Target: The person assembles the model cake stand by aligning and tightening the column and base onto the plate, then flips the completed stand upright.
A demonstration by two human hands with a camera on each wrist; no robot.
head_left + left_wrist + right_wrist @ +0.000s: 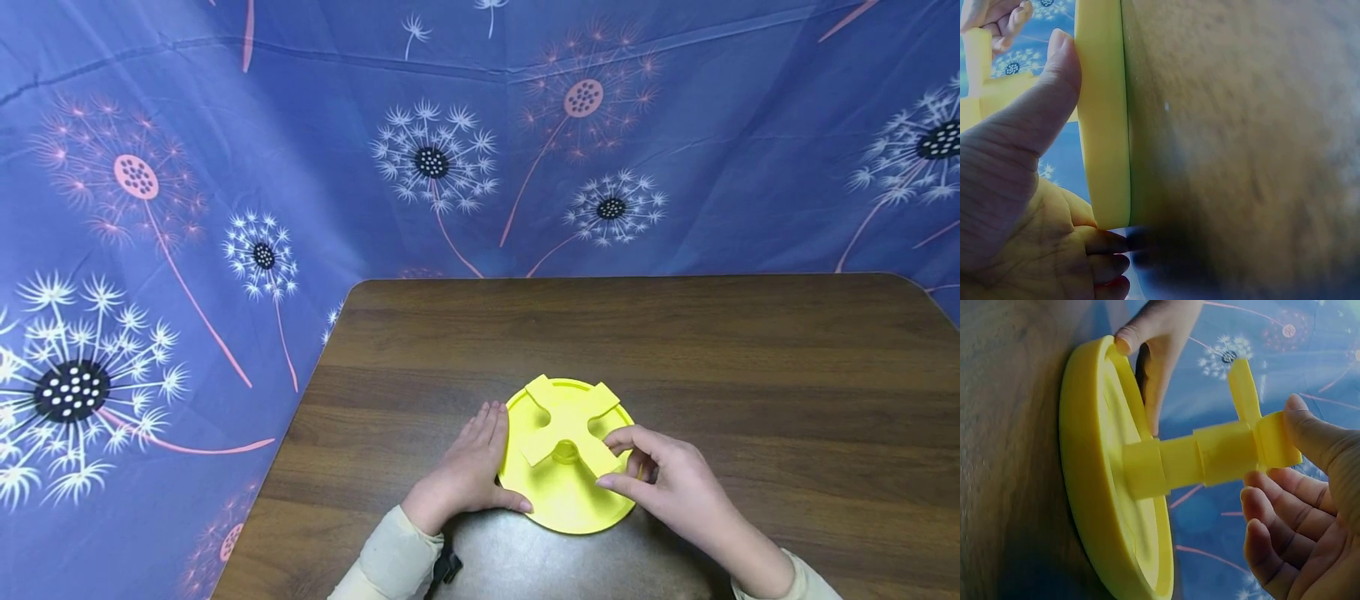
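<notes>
A yellow round base with a raised rim (568, 510) lies flat on the table. From its middle rises a stepped yellow post (1180, 461), topped by a yellow cross-shaped piece (572, 422) with four flat arms. My left hand (474, 467) rests against the base's left side, fingers extended along the edge and thumb on the near rim. With thumb and forefinger, my right hand (675, 482) pinches the near right arm of the cross. Its other fingers are loosely bent below that arm in the right wrist view.
The brown wood-grain table (787, 375) reaches back to a blue dandelion-print cloth (712, 167), which also hangs along the left side. A small black object (447, 567) shows beside the left sleeve (393, 554).
</notes>
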